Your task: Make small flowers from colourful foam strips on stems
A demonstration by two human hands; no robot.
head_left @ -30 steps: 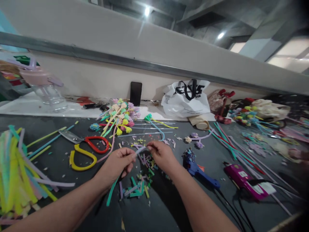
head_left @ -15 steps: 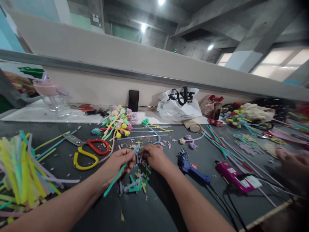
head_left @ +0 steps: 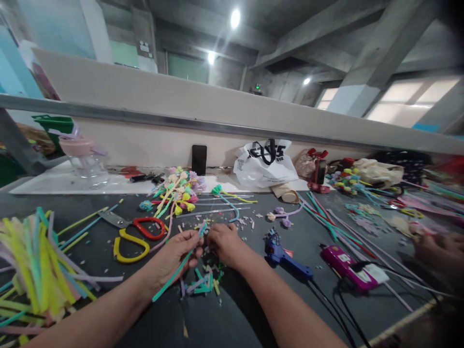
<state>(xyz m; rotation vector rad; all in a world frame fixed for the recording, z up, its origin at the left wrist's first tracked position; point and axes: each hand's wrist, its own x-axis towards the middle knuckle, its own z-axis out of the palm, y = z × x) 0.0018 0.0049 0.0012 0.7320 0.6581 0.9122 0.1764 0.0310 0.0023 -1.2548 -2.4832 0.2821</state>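
One green chenille stem [head_left: 170,279], pinched near its upper end between thumb and fingers of left hand [head_left: 184,249], lower end sloping free beside the wrist, over the worktop [head_left: 213,331]. Right hand [head_left: 225,244] just beside, apart from left, fingers curled down near loose clippings [head_left: 205,285]; gripping something or not, cannot tell.

Handling, judging by looks: very light, soft fuzzy pile, probably thin bendable wire inside, so likely to keep a bend. Not slippery, hard to snap, easy to kink or flatten. Best taken close to the upper end, thumb and fingertip, light pressure, long tail left loose.

Hidden: right fingertips, behind the knuckles, plus anything under them. Hard to make out: upper tip of the stem, lost against clutter behind; joined to another piece or merely overlapping, cannot say. Cut off: both forearms [head_left: 275,295], at bottom edge. Co-worker's hand [head_left: 437,246] at far right: dark, blurred, held item unclear.
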